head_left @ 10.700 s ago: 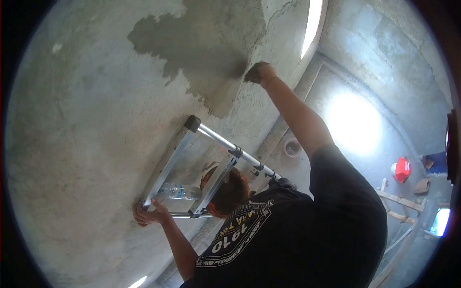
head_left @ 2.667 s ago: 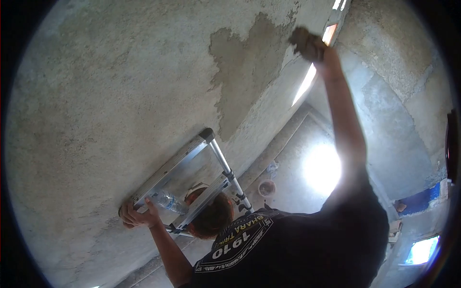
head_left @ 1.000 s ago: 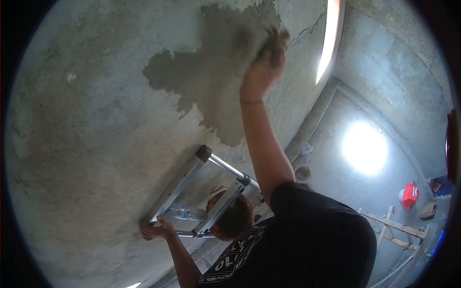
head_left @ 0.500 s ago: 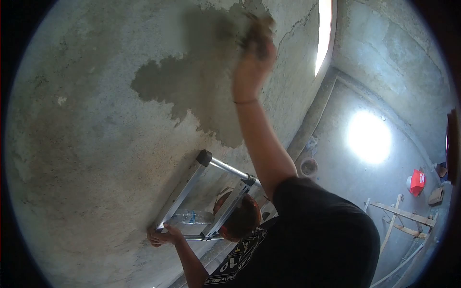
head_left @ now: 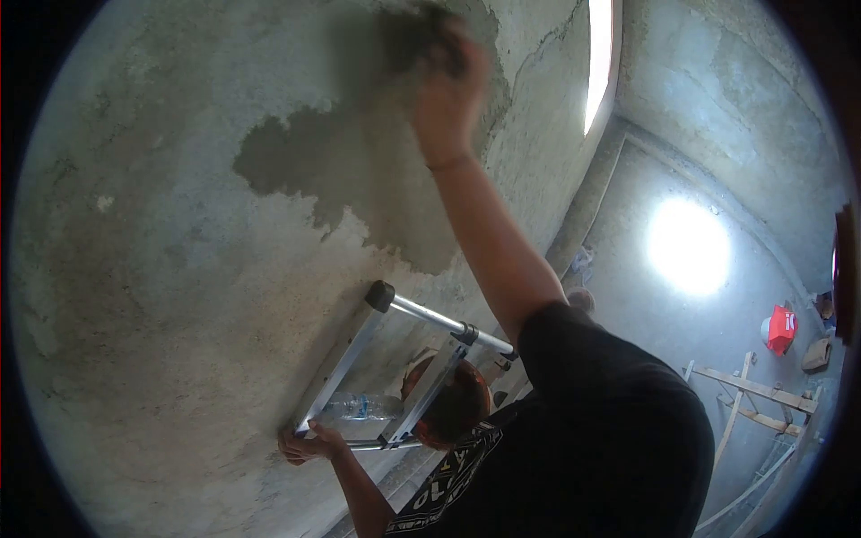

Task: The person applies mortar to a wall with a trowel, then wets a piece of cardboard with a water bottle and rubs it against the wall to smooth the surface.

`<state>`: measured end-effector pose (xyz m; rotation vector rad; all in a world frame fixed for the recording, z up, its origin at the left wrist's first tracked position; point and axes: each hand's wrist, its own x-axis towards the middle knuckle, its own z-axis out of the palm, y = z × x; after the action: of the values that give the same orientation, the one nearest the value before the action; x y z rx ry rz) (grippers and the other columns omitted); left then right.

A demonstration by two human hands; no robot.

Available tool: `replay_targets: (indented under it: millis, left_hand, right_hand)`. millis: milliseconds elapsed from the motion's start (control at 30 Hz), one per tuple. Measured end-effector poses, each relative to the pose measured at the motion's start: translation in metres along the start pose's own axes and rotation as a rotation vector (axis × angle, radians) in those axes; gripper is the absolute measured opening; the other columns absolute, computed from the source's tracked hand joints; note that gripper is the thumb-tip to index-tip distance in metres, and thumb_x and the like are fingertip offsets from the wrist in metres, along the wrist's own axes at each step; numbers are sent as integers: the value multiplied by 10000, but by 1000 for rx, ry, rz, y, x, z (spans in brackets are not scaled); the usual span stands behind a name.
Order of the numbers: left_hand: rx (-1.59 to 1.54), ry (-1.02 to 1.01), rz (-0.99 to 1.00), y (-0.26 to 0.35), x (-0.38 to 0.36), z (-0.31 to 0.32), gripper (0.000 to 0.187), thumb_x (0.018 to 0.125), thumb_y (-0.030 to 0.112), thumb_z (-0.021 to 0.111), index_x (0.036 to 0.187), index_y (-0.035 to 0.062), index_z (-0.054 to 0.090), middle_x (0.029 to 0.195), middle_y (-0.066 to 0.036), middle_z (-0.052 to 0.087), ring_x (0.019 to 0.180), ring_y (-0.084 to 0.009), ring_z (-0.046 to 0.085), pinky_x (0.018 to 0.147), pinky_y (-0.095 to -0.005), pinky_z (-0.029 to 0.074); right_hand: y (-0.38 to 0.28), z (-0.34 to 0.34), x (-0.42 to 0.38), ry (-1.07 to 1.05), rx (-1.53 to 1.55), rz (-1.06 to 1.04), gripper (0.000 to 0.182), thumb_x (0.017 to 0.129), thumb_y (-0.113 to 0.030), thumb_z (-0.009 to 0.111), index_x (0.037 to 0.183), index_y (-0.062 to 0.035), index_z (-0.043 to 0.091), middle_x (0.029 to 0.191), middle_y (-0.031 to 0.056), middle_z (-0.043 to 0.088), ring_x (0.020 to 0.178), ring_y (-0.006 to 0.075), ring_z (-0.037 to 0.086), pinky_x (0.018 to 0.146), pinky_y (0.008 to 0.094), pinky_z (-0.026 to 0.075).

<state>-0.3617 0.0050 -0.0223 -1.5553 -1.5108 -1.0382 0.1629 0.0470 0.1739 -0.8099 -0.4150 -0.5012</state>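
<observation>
My right hand (head_left: 451, 103) is raised against the concrete wall (head_left: 179, 269), closed around a dark hand tool (head_left: 426, 40) whose kind is lost in blur. Tool and hand lie over a darker, wet-looking patch (head_left: 309, 152) with a ragged edge. Low in the view, my left hand (head_left: 309, 444) grips the side rail of an aluminium ladder (head_left: 345, 359). Between the ladder's rails a clear plastic bottle (head_left: 363, 406) lies on its side. Behind one rail shows an orange-brown bucket (head_left: 457, 408) with dark contents, partly covered by the ladder and my shirt.
Far below on the floor (head_left: 628, 296) are a wooden frame (head_left: 753, 390), a red bag (head_left: 782, 330) and a small container (head_left: 581, 300) half hidden by my arm. A crack (head_left: 547, 40) runs near the bright window opening (head_left: 599, 67).
My right hand has swept left along the wall with the tool. My left hand stays on the ladder; the view has shifted slightly.
</observation>
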Motion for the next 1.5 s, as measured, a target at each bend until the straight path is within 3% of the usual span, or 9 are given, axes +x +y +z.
replay_targets:
  millis: [233,300,567,800,1000,1067,1267,1400,1500]
  left_hand:
    - [-26,6,-11,2,0,4,779,840,726,312,1095,17,506,1119,-130,517,1104,-305,425,912,-498,239]
    - [-17,14,-6,0,-1,8,776,842,724,312,1093,16,506,1119,-133,517,1100,-307,426,910,-496,240]
    - [-18,1,7,2,3,3,765,851,715,296,1091,21,508,1112,-128,521,1085,-308,436,909,-486,243]
    - [-34,19,10,2,3,2,781,842,731,295,1088,22,511,1089,-117,527,1067,-294,438,903,-480,242]
    - [12,20,6,1,2,5,742,842,726,308,1059,46,511,1080,-113,515,1058,-287,446,895,-481,255]
    - [-6,18,12,0,2,3,750,838,728,315,1066,42,514,1084,-122,515,1070,-294,442,901,-488,254]
    - [-20,34,10,3,3,2,720,843,715,333,1046,50,519,1089,-125,517,1084,-301,439,903,-493,252]
    - [-14,22,13,0,1,3,717,847,708,334,1054,45,513,1099,-125,515,1085,-307,440,907,-496,250]
    - [-8,35,20,-2,-3,10,723,845,709,336,1068,42,505,1114,-128,511,1099,-310,428,916,-499,246]
  right_hand:
    - [91,-50,-39,204,-323,548,228,857,43,465,1056,9,570,1034,132,609,973,230,574,896,302,425]
    - [78,-18,-18,156,-287,165,205,858,25,479,1043,16,570,997,149,615,949,251,572,881,311,424]
    - [46,-29,-9,95,-105,-20,192,864,14,520,1052,4,553,1069,128,596,1030,228,557,919,328,422]
    - [115,-86,-78,173,-104,664,333,871,35,449,1196,20,525,1194,122,570,1098,214,534,939,314,410]
    - [13,23,-19,127,-12,198,259,871,-21,513,1121,42,537,1041,147,587,1002,209,543,888,318,407]
    - [-44,23,-17,-231,224,282,293,880,-27,515,1164,41,498,1046,117,563,974,177,529,876,314,414]
    - [25,-60,-49,332,-78,413,232,894,-37,482,1111,32,527,1049,121,566,956,206,538,864,319,414]
    - [64,-58,-85,179,-322,533,241,869,47,463,1099,23,532,1058,126,579,974,212,544,883,302,415]
    - [37,4,-61,178,-247,167,214,844,77,476,1041,20,538,1053,127,587,987,216,546,882,330,422]
